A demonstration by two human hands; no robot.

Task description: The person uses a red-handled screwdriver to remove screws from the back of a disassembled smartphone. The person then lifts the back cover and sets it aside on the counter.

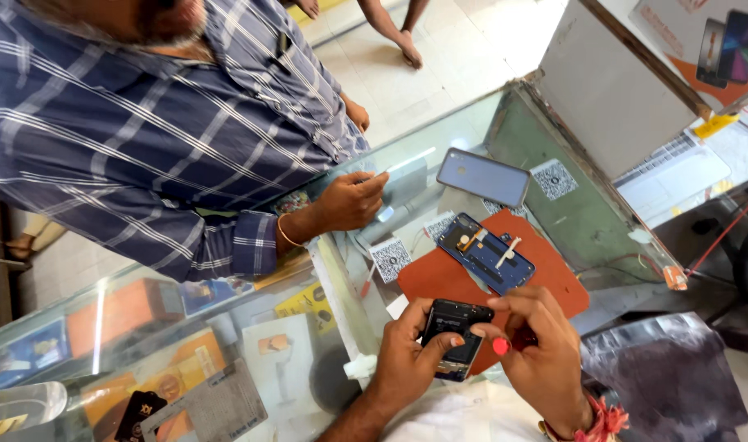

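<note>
Black glossy phone panel (454, 337) clamped in left hand (403, 360); right hand (538, 352) pinches its edge.

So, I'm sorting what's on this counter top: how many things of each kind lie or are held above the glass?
Whole phones lying face down: 1, the blue-grey phone
Opened phone bodies: 2, the blue opened phone and the black phone body
Work mats: 1, the orange mat
Square code cards: 3 clearly visible
Total: 7

Both hands, left hand (407, 352) and right hand (542, 348), grip a black phone (456, 336).
</note>
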